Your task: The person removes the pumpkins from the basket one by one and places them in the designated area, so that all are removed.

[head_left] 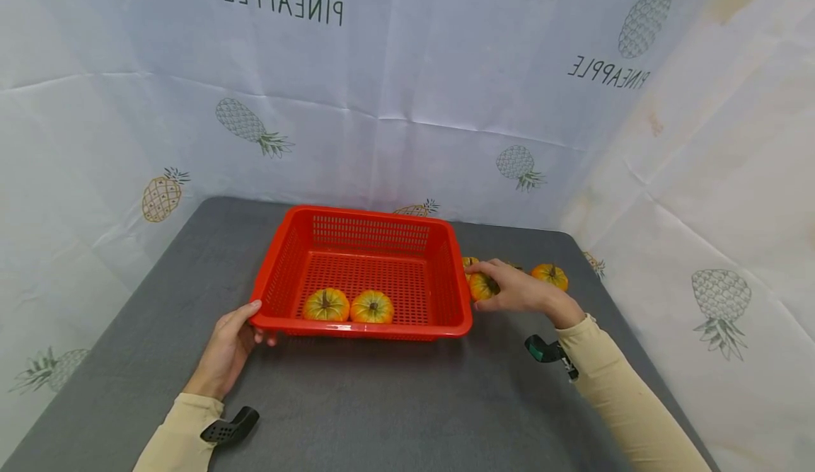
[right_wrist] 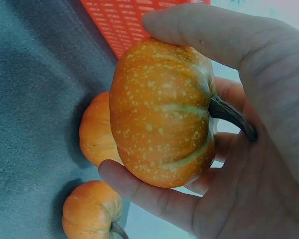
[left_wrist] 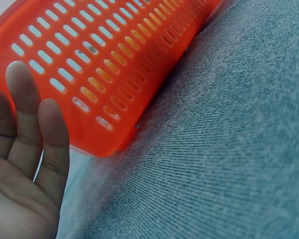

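A red slotted plastic basket (head_left: 446, 329) stands on the grey table with two small orange-green pumpkins (head_left: 372, 307) along its near side. At its near left corner my left hand (head_left: 224, 352) holds the rim, thumb on top and fingers against the outer wall; in the left wrist view the fingers (left_wrist: 54, 134) lie in front of the slotted wall. Just right of the basket, my right hand (head_left: 522, 291) grips a speckled orange pumpkin (right_wrist: 159, 114) between thumb and fingers, its dark stem toward the palm. Other pumpkins lie near that hand, partly hidden by it.
One pumpkin (head_left: 550, 276) lies on the table right of the right hand, another (head_left: 470, 261) close to the basket's right wall. The right wrist view shows two pumpkins (right_wrist: 92, 211) beyond the held one. A pineapple-print cloth (head_left: 382, 97) hangs behind and beside the table (head_left: 382, 408).
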Available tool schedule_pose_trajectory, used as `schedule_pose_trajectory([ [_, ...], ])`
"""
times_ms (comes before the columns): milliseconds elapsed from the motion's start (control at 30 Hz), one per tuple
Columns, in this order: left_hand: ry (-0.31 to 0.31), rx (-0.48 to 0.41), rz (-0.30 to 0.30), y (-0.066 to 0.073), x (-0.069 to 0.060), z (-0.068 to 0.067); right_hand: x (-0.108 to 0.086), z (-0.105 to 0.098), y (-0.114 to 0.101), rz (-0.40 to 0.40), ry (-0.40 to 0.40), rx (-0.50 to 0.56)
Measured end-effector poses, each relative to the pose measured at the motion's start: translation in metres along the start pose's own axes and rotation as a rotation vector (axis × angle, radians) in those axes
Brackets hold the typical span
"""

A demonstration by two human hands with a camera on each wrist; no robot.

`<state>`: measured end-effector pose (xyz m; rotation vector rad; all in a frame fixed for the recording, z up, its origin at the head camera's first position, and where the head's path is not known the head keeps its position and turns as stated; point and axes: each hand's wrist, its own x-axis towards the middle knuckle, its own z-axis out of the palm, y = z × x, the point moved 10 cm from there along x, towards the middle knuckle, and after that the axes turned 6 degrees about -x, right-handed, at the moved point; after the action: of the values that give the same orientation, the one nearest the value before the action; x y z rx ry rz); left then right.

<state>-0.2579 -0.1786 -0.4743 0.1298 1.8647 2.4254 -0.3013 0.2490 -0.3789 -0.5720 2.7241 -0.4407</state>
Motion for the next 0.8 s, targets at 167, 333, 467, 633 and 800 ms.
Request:
schedule_pose_trajectory([
  [167,0.005,-0.003,-0.001,0.0,0.0,0.0,0.002,0.007,0.002,-0.005,-0.008,-0.018],
  [333,0.002,-0.013,-0.001,-0.001,0.0,0.0,0.004,0.011,0.002,-0.02,-0.007,-0.007],
  [467,0.003,-0.014,0.0,0.0,0.0,0.0,0.006,0.016,-0.001,-0.036,-0.017,0.015],
  [633,0.003,-0.012,0.005,0.0,0.0,0.001,0.008,0.021,-0.003,-0.028,-0.029,0.031],
  [800,0.006,-0.004,0.005,0.0,0.0,0.0,0.009,0.026,-0.002,-0.026,-0.037,0.048],
])
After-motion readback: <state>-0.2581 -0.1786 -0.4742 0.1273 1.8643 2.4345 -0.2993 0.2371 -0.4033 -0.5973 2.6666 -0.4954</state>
